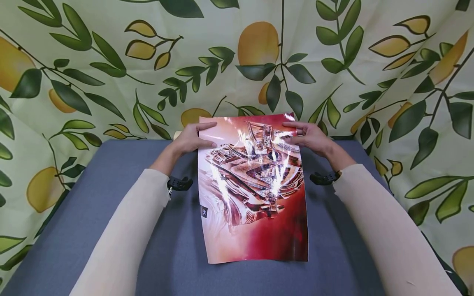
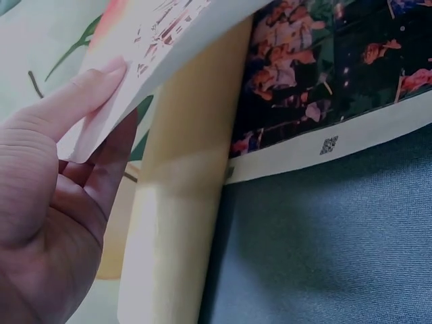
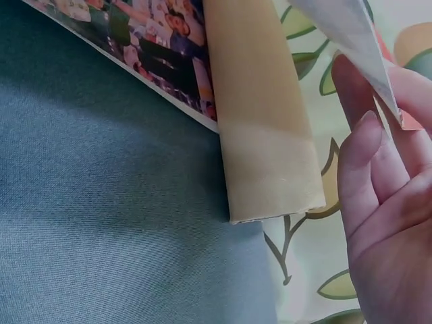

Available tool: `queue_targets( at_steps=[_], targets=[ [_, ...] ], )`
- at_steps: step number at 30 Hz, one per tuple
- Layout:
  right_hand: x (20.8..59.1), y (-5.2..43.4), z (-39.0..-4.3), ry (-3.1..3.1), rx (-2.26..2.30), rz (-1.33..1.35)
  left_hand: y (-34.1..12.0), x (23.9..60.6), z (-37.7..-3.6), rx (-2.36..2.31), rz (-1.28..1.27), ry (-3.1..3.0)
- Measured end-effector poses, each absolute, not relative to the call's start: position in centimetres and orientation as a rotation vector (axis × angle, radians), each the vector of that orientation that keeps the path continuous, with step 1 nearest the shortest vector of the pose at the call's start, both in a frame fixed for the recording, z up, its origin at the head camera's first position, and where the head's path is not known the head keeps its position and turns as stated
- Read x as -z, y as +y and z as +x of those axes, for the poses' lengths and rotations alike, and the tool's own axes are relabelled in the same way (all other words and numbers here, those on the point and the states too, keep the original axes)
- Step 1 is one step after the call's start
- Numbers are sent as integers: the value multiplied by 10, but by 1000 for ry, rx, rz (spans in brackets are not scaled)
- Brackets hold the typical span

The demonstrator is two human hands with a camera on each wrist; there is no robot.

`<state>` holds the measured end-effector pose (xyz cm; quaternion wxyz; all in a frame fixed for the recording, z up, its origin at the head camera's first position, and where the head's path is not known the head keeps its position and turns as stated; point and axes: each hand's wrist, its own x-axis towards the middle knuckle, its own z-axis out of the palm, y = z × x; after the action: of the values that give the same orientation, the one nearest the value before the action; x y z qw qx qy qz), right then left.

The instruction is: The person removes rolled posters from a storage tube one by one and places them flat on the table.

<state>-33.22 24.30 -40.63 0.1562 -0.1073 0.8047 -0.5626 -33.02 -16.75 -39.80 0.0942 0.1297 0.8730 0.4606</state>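
A glossy poster [image 1: 259, 242], red and pale pink with a metallic shoe-like picture, hangs between both hands over the table in the head view. My left hand [image 1: 190, 139] pinches its upper left edge between thumb and fingers; the left wrist view shows the white back. On the opposite side, my right hand [image 1: 312, 137] grips the upper right edge, thumb in front. Below and behind the poster lies a cardboard tube [image 3: 266, 135], mostly hidden from the head camera. Beside the tube is a second print [image 2: 304, 74] with photos of people and a white border.
Blue-grey cloth covers the table [image 1: 111, 185]. A curtain [image 1: 207, 41] patterned with leaves and fruit rises directly behind the far edge and along both sides. Dark bands [image 1: 179, 183] are worn at the wrists.
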Motion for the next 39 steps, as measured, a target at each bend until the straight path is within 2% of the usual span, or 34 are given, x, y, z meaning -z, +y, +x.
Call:
queue_targets(
  at_steps=[17, 27, 39],
  targets=[
    [405, 250, -330, 2214, 1787, -245, -169, 390, -334, -1407, 392, 2543],
    [406, 252, -328, 2153, 1808, -301, -167, 387, -326, -1389, 396, 2600],
    [420, 241, -315, 2305, 1749, -267, -166, 409, -319, -1468, 439, 2640]
  ],
)
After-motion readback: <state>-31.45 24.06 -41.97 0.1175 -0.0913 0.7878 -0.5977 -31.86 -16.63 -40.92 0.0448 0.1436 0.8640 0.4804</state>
